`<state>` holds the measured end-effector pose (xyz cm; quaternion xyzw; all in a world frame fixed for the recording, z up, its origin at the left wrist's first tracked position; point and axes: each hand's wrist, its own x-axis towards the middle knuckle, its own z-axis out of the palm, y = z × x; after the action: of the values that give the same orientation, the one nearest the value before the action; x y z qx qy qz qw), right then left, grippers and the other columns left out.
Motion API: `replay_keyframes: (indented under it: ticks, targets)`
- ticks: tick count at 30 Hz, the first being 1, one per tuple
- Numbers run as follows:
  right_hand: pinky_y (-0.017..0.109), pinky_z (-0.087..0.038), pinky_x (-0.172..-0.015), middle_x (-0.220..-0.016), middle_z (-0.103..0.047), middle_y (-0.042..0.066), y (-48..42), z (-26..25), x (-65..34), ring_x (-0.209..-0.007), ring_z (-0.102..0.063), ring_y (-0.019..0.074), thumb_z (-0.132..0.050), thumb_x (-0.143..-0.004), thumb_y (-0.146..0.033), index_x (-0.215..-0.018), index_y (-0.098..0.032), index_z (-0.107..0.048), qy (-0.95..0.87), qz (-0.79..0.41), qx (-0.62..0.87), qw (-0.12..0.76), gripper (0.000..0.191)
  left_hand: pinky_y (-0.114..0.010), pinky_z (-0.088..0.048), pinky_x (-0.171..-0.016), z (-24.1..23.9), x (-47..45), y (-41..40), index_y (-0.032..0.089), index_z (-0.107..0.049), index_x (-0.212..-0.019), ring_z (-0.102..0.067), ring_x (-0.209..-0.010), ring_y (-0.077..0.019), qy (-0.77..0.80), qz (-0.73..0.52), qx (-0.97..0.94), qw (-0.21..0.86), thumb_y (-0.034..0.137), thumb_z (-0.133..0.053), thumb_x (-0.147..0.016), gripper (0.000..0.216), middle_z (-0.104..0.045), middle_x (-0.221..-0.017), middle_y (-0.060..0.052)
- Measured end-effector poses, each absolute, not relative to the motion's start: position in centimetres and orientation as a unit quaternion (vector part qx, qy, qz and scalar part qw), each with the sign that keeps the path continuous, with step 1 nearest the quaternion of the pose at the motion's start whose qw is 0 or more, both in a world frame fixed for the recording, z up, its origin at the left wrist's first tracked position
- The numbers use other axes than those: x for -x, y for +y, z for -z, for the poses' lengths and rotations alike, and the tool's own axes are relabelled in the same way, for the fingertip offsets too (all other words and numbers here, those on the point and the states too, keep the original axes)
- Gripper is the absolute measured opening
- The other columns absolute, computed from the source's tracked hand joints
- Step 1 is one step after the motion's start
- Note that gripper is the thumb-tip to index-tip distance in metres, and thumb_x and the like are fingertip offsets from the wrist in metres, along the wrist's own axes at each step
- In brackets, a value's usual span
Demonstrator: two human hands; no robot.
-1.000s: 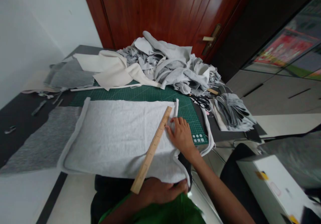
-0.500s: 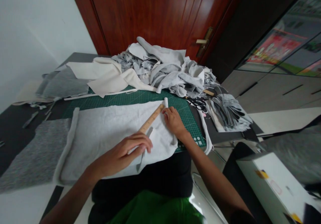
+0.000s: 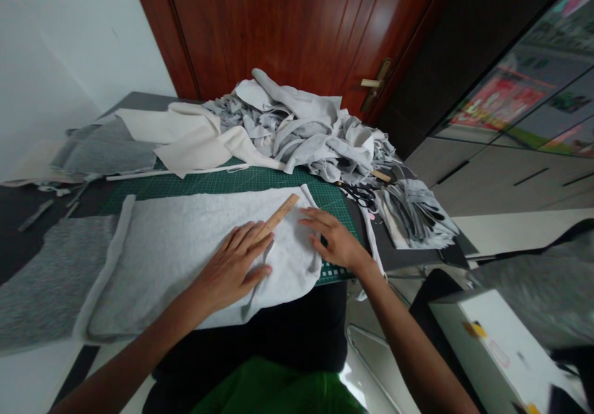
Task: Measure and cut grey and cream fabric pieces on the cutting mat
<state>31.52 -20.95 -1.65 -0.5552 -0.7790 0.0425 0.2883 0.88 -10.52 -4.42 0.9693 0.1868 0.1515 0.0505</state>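
Observation:
A light grey fleece cloth lies spread over a green cutting mat. A wooden ruler lies slanting on the cloth's right part. My left hand presses flat on the cloth, its fingers spread over the ruler's near end. My right hand rests flat on the cloth's right edge beside the ruler, fingers apart. Neither hand grips anything.
A heap of grey and cream fabric scraps fills the mat's far side. Black scissors and a stack of grey cut strips lie to the right. Darker grey cloth lies left. A white box stands at lower right.
My left hand rose from the cloth's near edge onto the cloth and now lies flat over the ruler's end. The ruler turned to a flatter slant. My right hand opened flat.

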Motion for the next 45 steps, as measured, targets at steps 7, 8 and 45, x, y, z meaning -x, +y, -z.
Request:
replay_keyframes:
  ticks: [7,8,45]
  targets:
    - [0.061,-0.036,-0.131,-0.171,-0.047,0.011,-24.1,2.7,-33.8,-0.161,-0.041,0.0266,-0.052,-0.112,-0.027,-0.162,-0.027,-0.054,-0.811,-0.105,0.541,0.199,0.049,-0.053,-0.027,-0.135,5.1,-1.1,-10.2,0.026,-0.05,-0.163,-0.03,-0.165,-0.0266,0.208,-0.143,-0.966,0.06,0.036,-0.03,-0.116,0.052,-0.038,-0.176,-0.005]
    - [0.062,-0.036,-0.13,-0.171,-0.047,0.011,-24.9,2.7,-34.8,-0.161,-0.041,0.0271,-0.052,-0.112,-0.027,-0.162,-0.029,-0.054,-0.807,-0.104,0.549,0.191,0.05,-0.053,-0.027,-0.135,5.2,-1.1,-10.1,0.026,-0.05,-0.164,-0.03,-0.165,-0.0264,0.209,-0.144,-0.965,0.063,0.035,-0.029,-0.116,0.052,-0.037,-0.177,-0.004]
    - [0.048,-0.052,-0.116,-0.132,-0.072,0.013,-24.6,0.6,-20.2,-0.125,-0.065,0.0275,-0.056,-0.102,-0.008,-0.155,-0.018,-0.052,-0.772,-0.16,0.567,0.239,0.054,-0.049,-0.024,-0.137,5.7,-0.5,-6.2,0.024,-0.046,-0.166,-0.03,-0.166,-0.0252,0.243,-0.144,-0.958,0.055,0.039,-0.022,-0.116,0.057,-0.037,-0.177,-0.005]
